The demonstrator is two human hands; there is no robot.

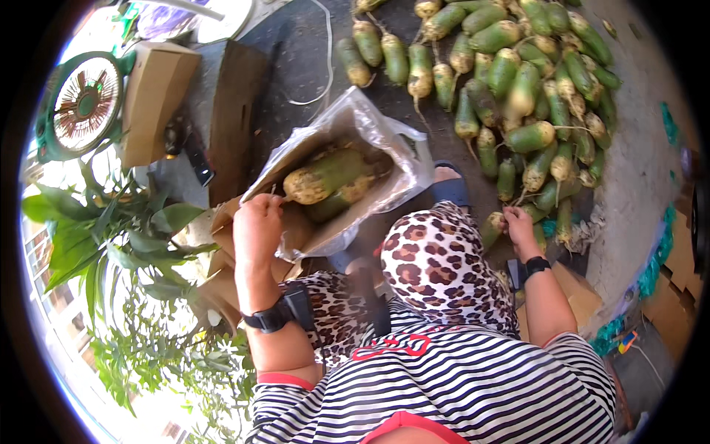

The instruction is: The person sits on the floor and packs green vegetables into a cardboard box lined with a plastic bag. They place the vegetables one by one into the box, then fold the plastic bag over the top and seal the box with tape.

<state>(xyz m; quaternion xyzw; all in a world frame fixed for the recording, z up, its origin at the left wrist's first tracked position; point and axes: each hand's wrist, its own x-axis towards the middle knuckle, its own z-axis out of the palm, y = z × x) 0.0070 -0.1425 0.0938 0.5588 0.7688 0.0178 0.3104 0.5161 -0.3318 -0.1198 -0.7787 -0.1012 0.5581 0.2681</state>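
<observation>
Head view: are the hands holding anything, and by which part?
Left hand at the rim of the box, right hand at a radish; grip cannot be told.

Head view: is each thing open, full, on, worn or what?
Cardboard box: open, with green radishes inside.
Plastic liner: open, crinkled, folded outward over the box's edge.
Radish pile: heaped, many with thin roots attached.
Fan: can't tell whether it's spinning.
Sandal: worn.
Left hand: curled at the box's edge.
Right hand: at a radish, grip unclear.

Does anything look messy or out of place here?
Yes: teal scraps lie strewn right of the vegetable pile, like litter. Plastic around the rim of the open carton is rumpled and uneven, though that may be normal.
</observation>
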